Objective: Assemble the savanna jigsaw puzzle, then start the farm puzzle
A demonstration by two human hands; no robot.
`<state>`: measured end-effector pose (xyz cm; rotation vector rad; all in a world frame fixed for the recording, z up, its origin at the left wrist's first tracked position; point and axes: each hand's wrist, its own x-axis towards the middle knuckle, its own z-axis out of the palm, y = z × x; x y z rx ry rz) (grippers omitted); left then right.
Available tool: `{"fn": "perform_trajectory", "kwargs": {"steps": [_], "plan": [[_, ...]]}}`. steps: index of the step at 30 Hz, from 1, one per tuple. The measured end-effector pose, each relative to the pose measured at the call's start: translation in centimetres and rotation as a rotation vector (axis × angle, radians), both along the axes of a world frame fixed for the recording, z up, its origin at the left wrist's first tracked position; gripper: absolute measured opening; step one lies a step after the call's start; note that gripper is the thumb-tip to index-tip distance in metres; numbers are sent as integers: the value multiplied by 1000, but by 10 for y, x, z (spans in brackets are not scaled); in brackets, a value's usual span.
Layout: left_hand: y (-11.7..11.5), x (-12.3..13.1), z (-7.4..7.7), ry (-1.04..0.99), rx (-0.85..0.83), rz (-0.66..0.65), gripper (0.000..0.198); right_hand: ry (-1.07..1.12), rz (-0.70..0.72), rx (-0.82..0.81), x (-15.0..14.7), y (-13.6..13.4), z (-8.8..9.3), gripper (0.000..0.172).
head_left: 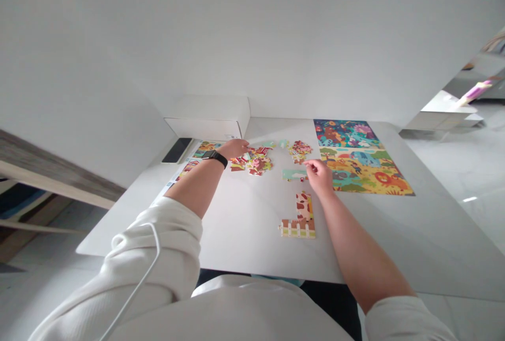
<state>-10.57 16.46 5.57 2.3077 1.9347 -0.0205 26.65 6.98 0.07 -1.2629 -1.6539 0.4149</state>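
Puzzle section (299,229), cow above fence, nearest on the table (244,236). Sky strip (292,174), beyond it. Right hand (320,175): fingers drawn together at the strip's right end; whether a piece is pinched, cannot tell. Heap of loose pieces (258,165), left of the strip. Left hand (234,147): fingers bent over the heap; grip cannot be told. Animal picture (366,170), at right. White box (203,127), at back, contents hidden; small corner label (232,136), illegible.

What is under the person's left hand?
Loose puzzle pieces show just below and to the right of the left hand; whatever lies directly beneath it is covered.
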Motion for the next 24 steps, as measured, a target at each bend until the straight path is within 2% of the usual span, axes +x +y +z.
{"fn": "perform_trajectory", "kwargs": {"steps": [6,12,19,22,24], "plan": [[15,15,4,29,-27,0,40,11,11,24,0,0,-2,25],[27,12,18,-79,-101,49,28,21,-1,14,1,0,-3,25],[12,-1,45,-401,-4,124,15,38,4,3,-1,0,-1,25],[-6,7,51,-649,4,230,23,44,11,-3,-2,0,0,25],[-23,20,50,-853,-30,265,29,62,33,-25,-4,-2,1,27]]}}
